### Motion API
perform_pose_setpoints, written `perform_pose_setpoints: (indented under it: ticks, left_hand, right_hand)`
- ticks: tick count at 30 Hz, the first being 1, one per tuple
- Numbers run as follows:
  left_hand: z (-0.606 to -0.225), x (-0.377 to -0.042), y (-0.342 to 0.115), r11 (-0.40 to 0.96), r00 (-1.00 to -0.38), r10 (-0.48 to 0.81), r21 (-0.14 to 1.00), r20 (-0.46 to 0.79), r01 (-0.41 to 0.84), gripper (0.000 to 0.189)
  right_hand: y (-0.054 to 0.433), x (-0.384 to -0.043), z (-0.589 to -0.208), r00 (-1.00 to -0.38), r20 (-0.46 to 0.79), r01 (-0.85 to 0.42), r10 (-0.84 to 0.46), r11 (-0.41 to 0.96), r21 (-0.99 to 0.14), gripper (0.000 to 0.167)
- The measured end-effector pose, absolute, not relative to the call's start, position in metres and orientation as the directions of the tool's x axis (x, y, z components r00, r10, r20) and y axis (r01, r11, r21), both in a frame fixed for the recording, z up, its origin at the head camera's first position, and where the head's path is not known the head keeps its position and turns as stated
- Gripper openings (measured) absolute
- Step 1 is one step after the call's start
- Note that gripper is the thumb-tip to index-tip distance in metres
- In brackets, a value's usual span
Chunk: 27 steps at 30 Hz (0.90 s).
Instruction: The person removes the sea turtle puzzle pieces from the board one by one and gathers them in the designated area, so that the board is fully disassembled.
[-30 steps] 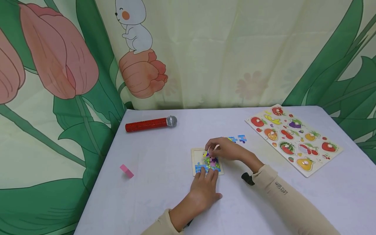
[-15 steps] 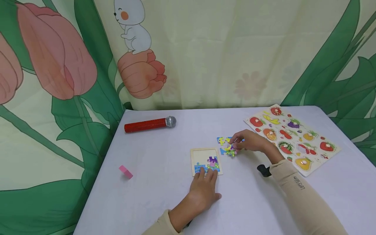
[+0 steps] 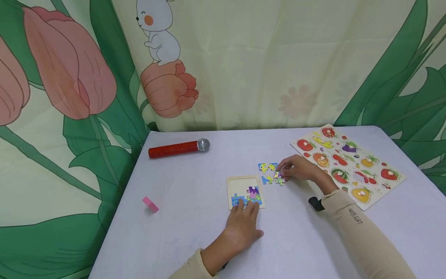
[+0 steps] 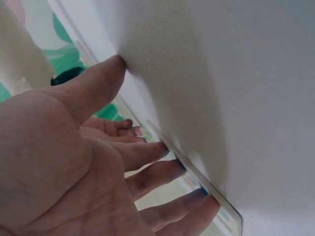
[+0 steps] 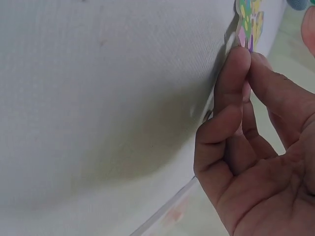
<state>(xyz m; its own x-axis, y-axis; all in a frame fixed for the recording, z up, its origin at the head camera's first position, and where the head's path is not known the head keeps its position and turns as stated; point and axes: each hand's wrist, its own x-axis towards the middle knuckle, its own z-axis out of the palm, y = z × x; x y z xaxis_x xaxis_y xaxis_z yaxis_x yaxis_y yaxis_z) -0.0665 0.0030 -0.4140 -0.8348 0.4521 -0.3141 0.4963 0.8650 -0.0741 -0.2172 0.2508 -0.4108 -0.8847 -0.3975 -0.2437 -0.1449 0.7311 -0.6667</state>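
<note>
A small wooden puzzle tray (image 3: 228, 193) lies in front of me, its lower and right part filled with blue, green and purple pieces. My left hand (image 3: 241, 226) holds it steady, fairly straight fingers resting on the near edge; in the left wrist view the fingertips (image 4: 174, 169) touch the tray's rim. Right of the tray, my right hand (image 3: 297, 169) is down among loose jigsaw pieces (image 3: 267, 167). In the right wrist view its thumb and index finger pinch the end of a green, pink and purple jigsaw piece (image 5: 244, 24). The hand partly covers the pieces behind it.
A red toy microphone (image 3: 177, 148) lies at the back left. A pink block (image 3: 150, 204) is on the left side of the white table (image 3: 188, 232). At the right, a fruit knob-puzzle board (image 3: 348, 166) lies angled, close to my right forearm.
My right hand has moved right from over the tray to the loose pieces, carrying a jigsaw piece down beside them. The left hand has stayed on the tray.
</note>
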Motion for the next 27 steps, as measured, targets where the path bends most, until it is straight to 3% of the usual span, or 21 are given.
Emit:
perform_pose_setpoints:
  ticks: [7, 27]
  left_hand:
    - [-0.414, -0.066, 0.004, 0.863, -0.837, 0.453, -0.081, -0.307, 0.498, 0.083]
    - [-0.412, -0.065, 0.005, 0.863, -0.838, 0.449, -0.09, -0.31, 0.496, 0.083]
  right_hand:
    - [0.246, -0.215, -0.412, -0.892, -0.199, -0.206, -0.407, 0.756, -0.621, 0.012]
    - [0.233, -0.208, -0.419, -0.937, -0.149, -0.177, -0.315, 0.797, -0.577, 0.013]
